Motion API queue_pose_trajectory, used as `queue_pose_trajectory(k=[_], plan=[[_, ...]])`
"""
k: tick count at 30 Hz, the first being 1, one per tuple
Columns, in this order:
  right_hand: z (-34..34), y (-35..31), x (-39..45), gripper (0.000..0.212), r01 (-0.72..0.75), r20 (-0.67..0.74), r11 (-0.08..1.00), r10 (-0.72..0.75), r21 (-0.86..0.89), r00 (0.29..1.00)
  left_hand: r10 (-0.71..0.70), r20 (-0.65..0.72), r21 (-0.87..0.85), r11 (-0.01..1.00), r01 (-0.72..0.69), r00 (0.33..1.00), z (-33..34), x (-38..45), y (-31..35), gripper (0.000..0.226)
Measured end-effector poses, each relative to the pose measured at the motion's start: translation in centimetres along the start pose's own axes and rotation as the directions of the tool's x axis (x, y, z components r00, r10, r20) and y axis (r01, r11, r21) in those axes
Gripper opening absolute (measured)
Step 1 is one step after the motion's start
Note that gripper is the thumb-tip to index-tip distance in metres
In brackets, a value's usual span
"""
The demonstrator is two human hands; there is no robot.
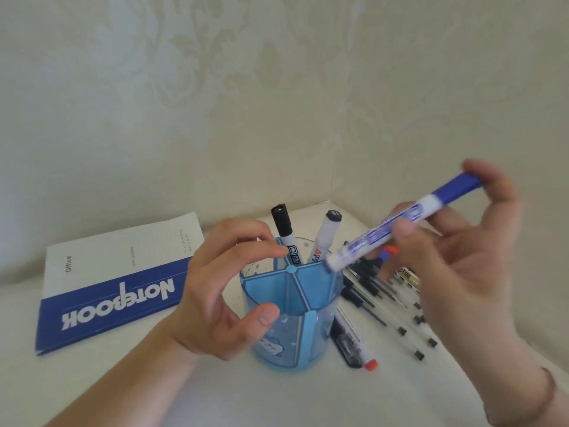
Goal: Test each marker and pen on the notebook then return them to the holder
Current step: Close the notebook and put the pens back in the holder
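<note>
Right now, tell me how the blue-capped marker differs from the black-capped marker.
The blue-capped marker is held in the air by the right hand, slanting, its tail end over the holder; the black-capped marker stands nearly upright in a rear compartment, unheld. One cap is blue, the other black. Both have white printed barrels and are capped.

Left hand [228,288] hovering with fingers loosely curled, right hand [462,257] raised, fingers pinching
</note>
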State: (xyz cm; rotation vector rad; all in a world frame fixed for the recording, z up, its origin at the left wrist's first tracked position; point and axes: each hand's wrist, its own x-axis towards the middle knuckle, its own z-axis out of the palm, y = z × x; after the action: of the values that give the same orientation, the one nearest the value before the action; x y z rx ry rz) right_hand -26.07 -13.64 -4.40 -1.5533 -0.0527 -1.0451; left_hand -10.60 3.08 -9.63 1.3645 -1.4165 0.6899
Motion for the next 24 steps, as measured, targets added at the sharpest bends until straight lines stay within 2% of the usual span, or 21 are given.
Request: queue_pose_trajectory(k=[3, 4, 6, 7, 8, 9, 11, 12, 14, 18, 20, 22, 24], plan=[[-0.1, 0.7, -0.2, 0.039, 0.137, 0.248, 0.953, -0.068, -0.272, 0.966, -0.005, 0.019, -0.003, 1.0, 0.005, 1.0, 0.0, 0.0, 0.1, 0.05], [-0.5, 1.0, 0.0, 0.035, 0.162, 0.264, 0.93, -0.073, -0.33, 0.962, -0.011, 0.028, -0.004, 1.0, 0.011, 1.0, 0.0, 0.1, 0.1, 0.05], [-1.7, 1.7, 1.0, 0.028, 0.049, 0.141, 0.92, 0.007, -0.389, 0.99, -0.027, 0.047, -0.008, 1.0, 0.027, 0.999, -0.2, 0.1, 0.1, 0.05], [-2.6, 2.4, 1.6, 0.026, -0.031, 0.059, 0.867, 0.069, -0.498, 0.996, -0.034, 0.054, -0.013, 0.999, 0.035, 0.998, -0.3, 0.1, 0.1, 0.05], [-3.7, 3.4, 2.3, 0.023, -0.119, 0.007, 0.747, 0.163, -0.655, 0.987, -0.04, 0.057, -0.023, 0.999, 0.041, 0.998, -0.4, 0.1, 0.1, 0.051], [-4.8, 4.5, 2.8, 0.02, -0.196, -0.036, 0.572, 0.279, -0.796, 0.96, -0.044, 0.056, -0.038, 0.998, 0.046, 0.998, -0.4, 0.0, 0.1, 0.052], [-6.3, 6.5, 3.2, 0.015, -0.243, -0.097, 0.27, 0.46, -0.932, 0.883, -0.048, 0.051, -0.064, 0.997, 0.051, 0.998, -0.4, 0.0, 0.0, 0.051], [-6.6, 7.1, 3.2, 0.012, -0.233, -0.111, 0.183, 0.508, -0.955, 0.854, -0.047, 0.049, -0.063, 0.997, 0.05, 0.998, -0.3, 0.0, 0.0, 0.049], [-6.7, 7.6, 3.2, 0.01, -0.199, -0.116, 0.1, 0.535, -0.975, 0.837, -0.04, 0.042, -0.043, 0.998, 0.042, 0.998, -0.3, 0.0, 0.1, 0.047], [-6.2, 7.9, 3.2, 0.025, -0.121, -0.095, 0.011, 0.543, -0.993, 0.834, -0.02, 0.02, -0.011, 1.0, 0.02, 1.0, -0.3, 0.1, 0.3, 0.042], [-6.1, 7.9, 2.9, 0.035, -0.106, -0.082, 0.013, 0.543, -0.994, 0.836, -0.015, 0.018, -0.014, 1.0, 0.015, 1.0, -0.2, 0.0, 0.3, 0.045], [-5.9, 7.0, 3.0, 0.04, -0.141, -0.086, 0.074, 0.494, -0.987, 0.865, -0.012, 0.017, -0.019, 1.0, 0.012, 1.0, -0.2, 0.0, 0.3, 0.047], [-5.7, 5.9, 3.2, 0.031, -0.192, -0.076, 0.235, 0.428, -0.953, 0.9, -0.011, 0.017, -0.025, 1.0, 0.012, 1.0, -0.1, 0.0, 0.3, 0.047]])
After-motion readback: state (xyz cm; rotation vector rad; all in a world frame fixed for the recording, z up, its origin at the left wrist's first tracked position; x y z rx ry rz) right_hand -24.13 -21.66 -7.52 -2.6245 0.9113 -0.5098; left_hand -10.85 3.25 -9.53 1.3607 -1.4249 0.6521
